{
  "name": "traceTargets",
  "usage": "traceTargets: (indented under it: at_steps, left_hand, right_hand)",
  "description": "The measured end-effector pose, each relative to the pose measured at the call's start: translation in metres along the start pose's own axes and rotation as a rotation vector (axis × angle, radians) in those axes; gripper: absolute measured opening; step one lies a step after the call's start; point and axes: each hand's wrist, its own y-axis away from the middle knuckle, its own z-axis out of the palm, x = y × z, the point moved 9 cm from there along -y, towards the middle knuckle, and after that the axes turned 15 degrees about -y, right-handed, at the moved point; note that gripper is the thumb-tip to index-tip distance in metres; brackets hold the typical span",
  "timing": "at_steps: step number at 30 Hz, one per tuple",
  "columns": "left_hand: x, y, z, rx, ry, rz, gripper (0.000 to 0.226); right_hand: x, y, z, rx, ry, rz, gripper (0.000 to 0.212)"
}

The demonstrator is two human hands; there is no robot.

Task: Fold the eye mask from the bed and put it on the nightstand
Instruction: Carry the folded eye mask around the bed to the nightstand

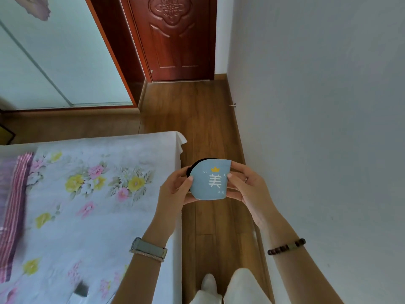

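Observation:
The eye mask is light blue with a white character and a small yellow crown, folded in half, its black strap showing along the top left. I hold it in the air above the floor, just right of the bed. My left hand grips its left edge, thumb on the front. Its right edge is pinched by my right hand. No nightstand is in view.
The bed with a floral sheet and a striped pink cloth fills the left. A narrow strip of wooden floor runs between the bed and a white wall towards a closed red-brown door. A sliding wardrobe stands far left.

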Motion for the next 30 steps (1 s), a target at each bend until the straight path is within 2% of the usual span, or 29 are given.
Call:
traceTargets:
  at_steps: [10,20,30]
  left_hand:
    - [0.018,-0.141,0.009,0.103,0.001,-0.065,0.037]
    - [0.077,-0.294,0.027,0.251,0.013,-0.043,0.029]
    - [0.08,-0.409,0.007,0.305,0.083,-0.097,0.023]
  right_hand:
    - [-0.021,-0.163,0.013,-0.085,0.052,0.021,0.03]
    - [-0.085,-0.342,0.027,-0.205,0.075,0.024,0.031]
    - [-0.099,-0.468,0.065,-0.311,0.11,0.1,0.032]
